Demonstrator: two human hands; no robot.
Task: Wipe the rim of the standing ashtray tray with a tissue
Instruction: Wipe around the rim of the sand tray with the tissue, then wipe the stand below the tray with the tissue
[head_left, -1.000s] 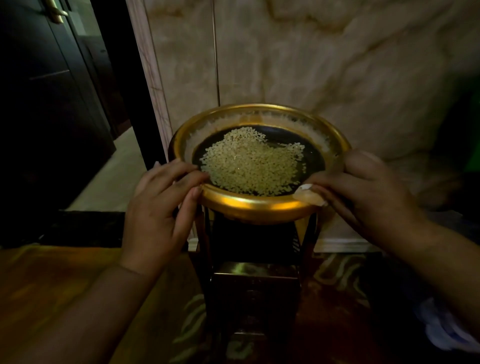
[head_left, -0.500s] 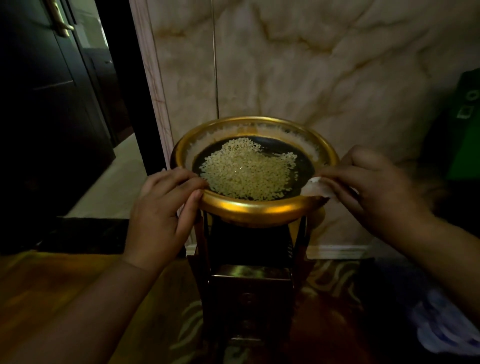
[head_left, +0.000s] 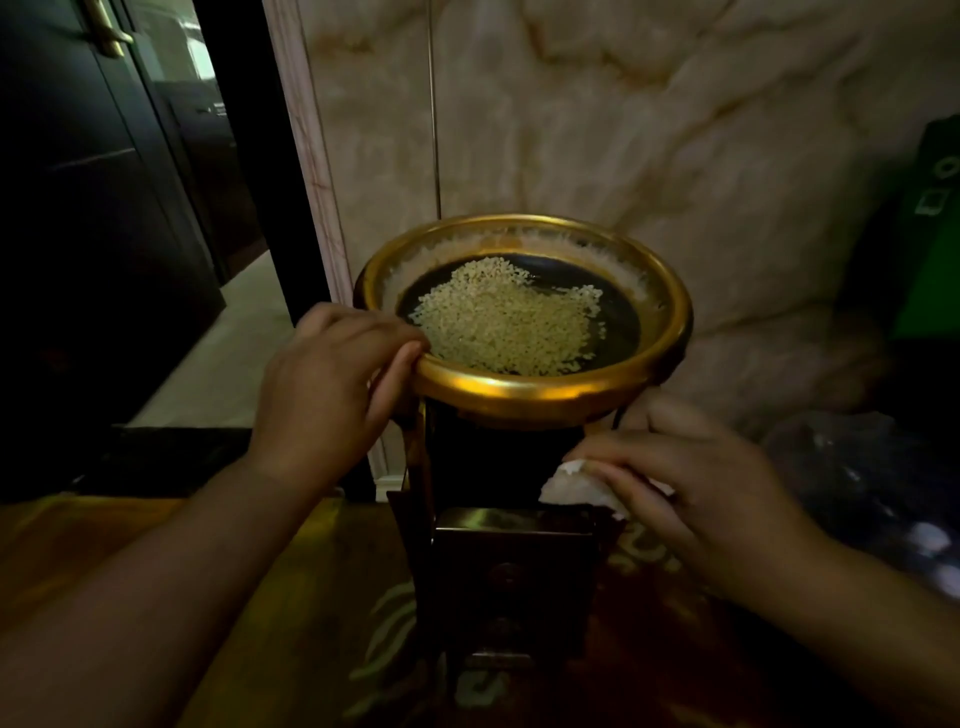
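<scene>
A round gold ashtray tray (head_left: 524, 391) tops a dark standing ashtray body (head_left: 511, 566) against the marble wall. Pale granules (head_left: 506, 319) fill its dark centre. My left hand (head_left: 332, 395) grips the tray's near left rim, fingertips over the edge. My right hand (head_left: 691, 488) is below the tray, to the right of the stand, clear of the rim. It pinches a crumpled white tissue (head_left: 574, 486) between thumb and fingers.
A marble wall (head_left: 649, 130) stands right behind the ashtray. A dark door (head_left: 78, 208) and doorway lie to the left. A green object (head_left: 930, 249) is at the right, a dark bag (head_left: 872, 488) below it. Patterned carpet (head_left: 384, 639) covers the floor.
My right hand with the tissue has come off the tray's right rim and dropped down beside the stand. The left hand keeps its hold on the left rim.
</scene>
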